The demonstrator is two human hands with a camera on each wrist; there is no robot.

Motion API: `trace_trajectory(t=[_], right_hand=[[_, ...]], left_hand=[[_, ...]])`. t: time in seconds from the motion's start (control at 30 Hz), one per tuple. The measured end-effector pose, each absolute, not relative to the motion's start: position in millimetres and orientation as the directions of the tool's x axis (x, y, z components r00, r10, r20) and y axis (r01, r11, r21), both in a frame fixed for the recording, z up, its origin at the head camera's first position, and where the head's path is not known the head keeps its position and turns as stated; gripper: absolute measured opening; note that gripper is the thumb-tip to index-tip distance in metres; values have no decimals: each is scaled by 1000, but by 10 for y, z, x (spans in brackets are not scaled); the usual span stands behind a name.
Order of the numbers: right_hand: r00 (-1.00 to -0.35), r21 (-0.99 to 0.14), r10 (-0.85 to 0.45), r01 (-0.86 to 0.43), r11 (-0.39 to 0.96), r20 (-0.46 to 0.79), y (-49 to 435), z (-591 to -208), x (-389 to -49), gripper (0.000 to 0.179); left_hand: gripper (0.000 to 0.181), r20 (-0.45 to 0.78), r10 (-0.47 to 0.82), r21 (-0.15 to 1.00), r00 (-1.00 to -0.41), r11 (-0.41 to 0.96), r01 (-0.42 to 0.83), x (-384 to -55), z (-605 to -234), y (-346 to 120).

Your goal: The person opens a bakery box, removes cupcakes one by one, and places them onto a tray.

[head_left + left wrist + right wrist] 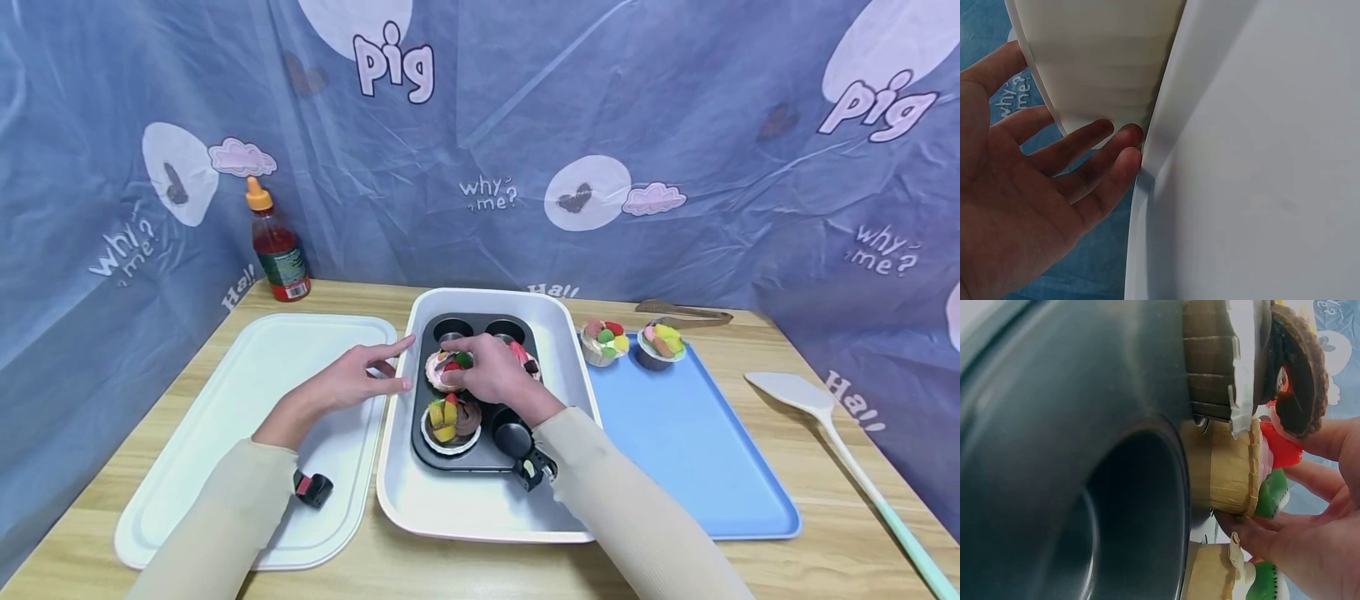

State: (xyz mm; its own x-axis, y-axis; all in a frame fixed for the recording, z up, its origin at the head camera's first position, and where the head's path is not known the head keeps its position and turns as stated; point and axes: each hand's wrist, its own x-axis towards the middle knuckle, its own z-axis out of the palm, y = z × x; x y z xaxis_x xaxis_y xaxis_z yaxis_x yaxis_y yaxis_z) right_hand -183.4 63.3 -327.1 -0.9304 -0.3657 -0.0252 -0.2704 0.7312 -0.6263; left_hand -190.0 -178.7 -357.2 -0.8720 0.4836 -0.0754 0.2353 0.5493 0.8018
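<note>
A dark muffin tin (472, 461) lies in a deep white tray (480, 512). My right hand (495, 371) reaches over the tin and grips a fruit-topped cupcake (437, 375) in the middle left well. In the right wrist view its fingers curl round that cupcake's paper cup (1232, 469), below red and green toppings. Nearer me sits a chocolate cupcake (444, 421) with yellow pieces. A strawberry cupcake (529, 364) on the right is partly hidden by my right hand. My left hand (348, 375), its fingers extended, touches the deep tray's left wall.
A shallow white tray (202, 450) lies on the left, a blue tray (690, 458) on the right. Two cupcakes, one pale (602, 343), one dark-cupped (658, 347), stand at its back edge. Around are tongs (682, 315), a spatula (825, 408) and a sauce bottle (279, 254).
</note>
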Motion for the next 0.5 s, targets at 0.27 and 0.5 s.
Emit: trace_trajectory(t=[0.27,0.5], right_hand=[[-932,-640,-361,-266,721,-20,638,-3292,-1846,48],[-931,-634,-365,-269,725,-23,638,-3291,-1845,47]], left_hand=[[72,-64,492,806,-868,539,245,-1905,-3583,-1793],[72,-61,493,806,-868,537,248,-1912,-3595,-1795]])
